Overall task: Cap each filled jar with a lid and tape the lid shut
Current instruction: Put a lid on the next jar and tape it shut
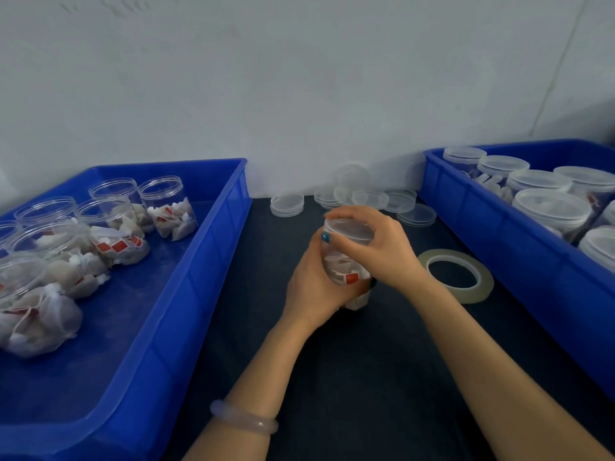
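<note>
Capping in progress at middle of table (366, 377). Jar (346, 271) of tea bags clasped round body by left grip (312, 287). Lid (347, 229) held on jar mouth by curled fingers of right grip (376, 247); seating judged unfinished. Tape roll (466, 294) lying untouched just right of jar; taping not yet done. Open filled jars (163, 207) waiting in left bin (199, 294). Capped jars (552, 207) set in right bin (499, 234); tape on them cannot be told. Spare lids (288, 204) piled at far edge.
</note>
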The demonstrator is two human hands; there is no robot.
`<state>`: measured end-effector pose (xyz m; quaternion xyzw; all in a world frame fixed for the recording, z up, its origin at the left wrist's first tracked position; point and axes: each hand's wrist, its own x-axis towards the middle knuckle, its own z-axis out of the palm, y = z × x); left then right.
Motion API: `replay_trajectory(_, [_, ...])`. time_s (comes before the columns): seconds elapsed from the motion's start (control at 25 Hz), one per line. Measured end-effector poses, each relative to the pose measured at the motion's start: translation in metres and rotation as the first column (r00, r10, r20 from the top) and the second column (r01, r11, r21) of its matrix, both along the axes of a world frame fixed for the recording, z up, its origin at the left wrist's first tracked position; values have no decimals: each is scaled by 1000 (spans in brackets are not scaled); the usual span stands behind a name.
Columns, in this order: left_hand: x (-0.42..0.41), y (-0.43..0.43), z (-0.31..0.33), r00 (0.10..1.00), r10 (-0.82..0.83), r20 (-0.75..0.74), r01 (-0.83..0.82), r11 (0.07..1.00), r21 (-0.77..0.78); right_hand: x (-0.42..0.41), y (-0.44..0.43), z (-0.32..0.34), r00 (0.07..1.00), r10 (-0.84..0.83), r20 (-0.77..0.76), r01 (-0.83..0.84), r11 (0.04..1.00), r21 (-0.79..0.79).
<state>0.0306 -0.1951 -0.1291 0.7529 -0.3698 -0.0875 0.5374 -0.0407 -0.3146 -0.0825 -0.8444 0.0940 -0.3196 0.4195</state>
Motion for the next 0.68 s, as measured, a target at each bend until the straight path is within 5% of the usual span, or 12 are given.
replay_trajectory(0.16, [-5, 2, 6, 983, 94, 159, -99, 995, 21, 2, 7, 0, 998, -63, -8, 63, 998, 4])
replay_trajectory(0.4, [4, 20, 20, 974, -184, -130, 166, 977, -137, -8, -8, 12, 948, 266, 172, -300, 927, 223])
replay_trajectory(0.6, [3, 31, 27, 623, -628, -466, 474, 778, -413, -12, -15, 14, 826, 504, 252, -563, 763, 319])
replay_trajectory(0.68, [6, 32, 27, 616, -621, -484, 460, 783, -419, -11, -15, 14, 810, 531, 249, -586, 739, 333])
